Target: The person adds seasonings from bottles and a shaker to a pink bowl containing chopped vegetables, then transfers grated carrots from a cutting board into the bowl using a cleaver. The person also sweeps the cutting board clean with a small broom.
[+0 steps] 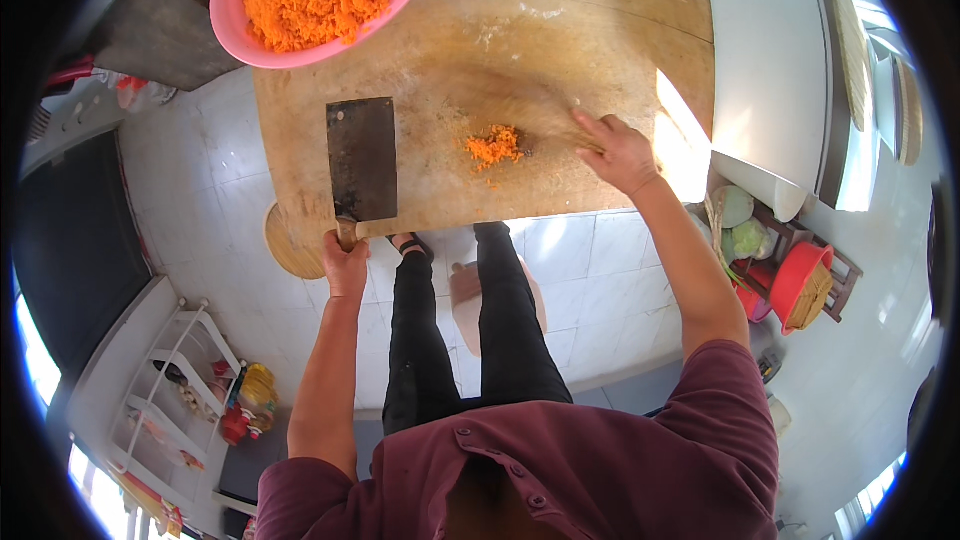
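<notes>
In the head view, my left hand (pixel 346 270) grips the wooden handle of a cleaver (pixel 363 157). Its broad dark blade lies flat on a large wooden board (pixel 525 195), with the handle past the near edge. My right hand (pixel 616 154) is over the right part of the board, its fingers closed around a motion-blurred brownish tool (pixel 525 90), perhaps a brush; its shape is hard to make out. Between the hands sits a small heap of finely chopped orange vegetable, likely carrot (pixel 493 148). More of it fills a pink bowl (pixel 229 19) at the far left.
A white cabinet-like surface (pixel 769 75) adjoins the board's right side. Below it are a red basin (pixel 796 285) and a cabbage (pixel 750 238). A round wooden lid or stool top (pixel 289 244) shows below the left corner. A white rack (pixel 169 382) stands at lower left.
</notes>
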A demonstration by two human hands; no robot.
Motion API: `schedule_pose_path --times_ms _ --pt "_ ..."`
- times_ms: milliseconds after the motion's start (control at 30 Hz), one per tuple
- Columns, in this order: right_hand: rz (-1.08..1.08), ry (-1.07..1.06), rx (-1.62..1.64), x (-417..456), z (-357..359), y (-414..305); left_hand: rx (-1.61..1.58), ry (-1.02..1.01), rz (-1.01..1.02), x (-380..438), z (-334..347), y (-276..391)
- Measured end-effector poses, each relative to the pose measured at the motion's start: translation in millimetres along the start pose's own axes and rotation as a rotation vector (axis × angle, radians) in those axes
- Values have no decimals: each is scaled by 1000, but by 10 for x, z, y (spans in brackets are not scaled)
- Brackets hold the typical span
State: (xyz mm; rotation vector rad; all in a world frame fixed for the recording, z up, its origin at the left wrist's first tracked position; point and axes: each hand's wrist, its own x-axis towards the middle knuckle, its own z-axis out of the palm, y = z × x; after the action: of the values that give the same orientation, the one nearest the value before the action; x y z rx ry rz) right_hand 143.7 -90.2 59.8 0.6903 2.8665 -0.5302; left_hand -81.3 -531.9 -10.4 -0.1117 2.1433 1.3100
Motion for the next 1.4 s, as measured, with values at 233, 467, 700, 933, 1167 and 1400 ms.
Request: schedule_pose_path --times_ms 233,467,700,933,1167,1400 --pt "485 253 176 -546 623 291 52 4 12 -119 303 -185" --pt "797 179 650 -900 1010 -676 -3 -17 -106 -464 654 -184" --pt "822 73 838 -1003 1379 -1162 -30 -99 -114 -599 1024 -458" --pt "677 63 1140 -913 1465 -1718 388 -76 49 -732 1402 -391" --pt "628 109 1302 -836 1107 -1881 209 -71 86 -838 1234 88" --pt "278 233 1441 127 27 -2415 -152 -31 141 -500 685 1422"
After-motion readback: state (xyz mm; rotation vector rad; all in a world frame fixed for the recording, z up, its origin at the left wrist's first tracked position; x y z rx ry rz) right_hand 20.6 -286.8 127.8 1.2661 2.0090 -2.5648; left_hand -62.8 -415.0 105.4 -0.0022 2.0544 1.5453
